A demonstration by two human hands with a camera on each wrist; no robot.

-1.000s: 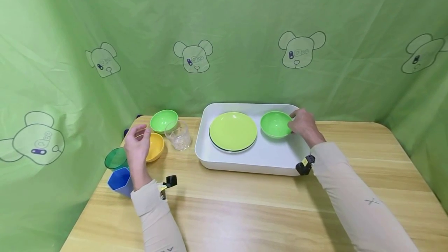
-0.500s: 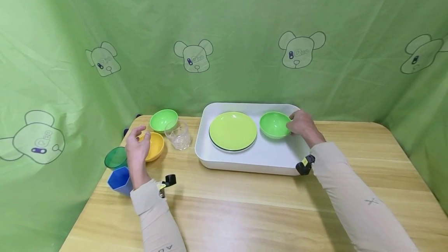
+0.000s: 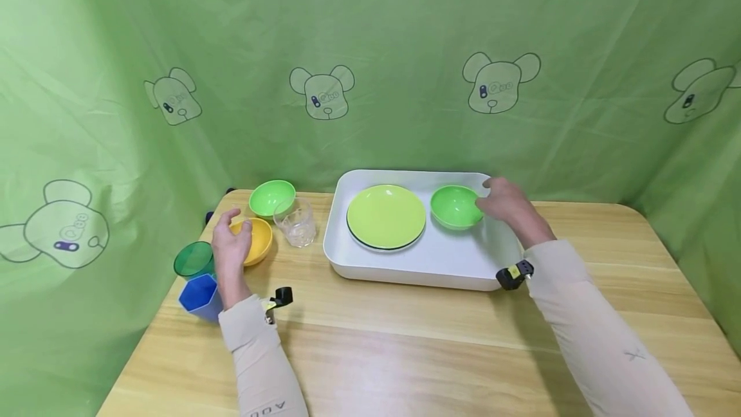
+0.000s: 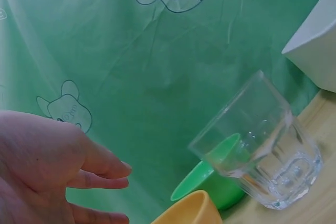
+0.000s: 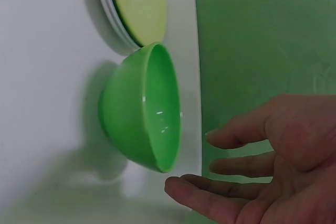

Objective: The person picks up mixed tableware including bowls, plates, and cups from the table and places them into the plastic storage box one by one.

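Here, nearest, is the wooden table [image 3: 376, 346], with a blue cup [image 3: 201, 300] and a green cup [image 3: 193, 260] on the left. The left hand [image 3: 228, 253] is just beside them, thumb and fingers a little bent and apart, with nothing in its hold. The orange bowl [image 3: 263, 240] is just to its right. A clear glass [image 3: 299, 231] stands between that bowl and the white tray [image 3: 446, 266], which is long from left to right. In the tray, the green bowl [image 3: 455, 206] sits upright, right of the stacked plates [image 3: 386, 217]. It is round, with no long side. The right hand [image 3: 511, 206] is nearer to it, just off its right rim, fingers spread and holding nothing. Behind hangs a green curtain [image 3: 405, 134].
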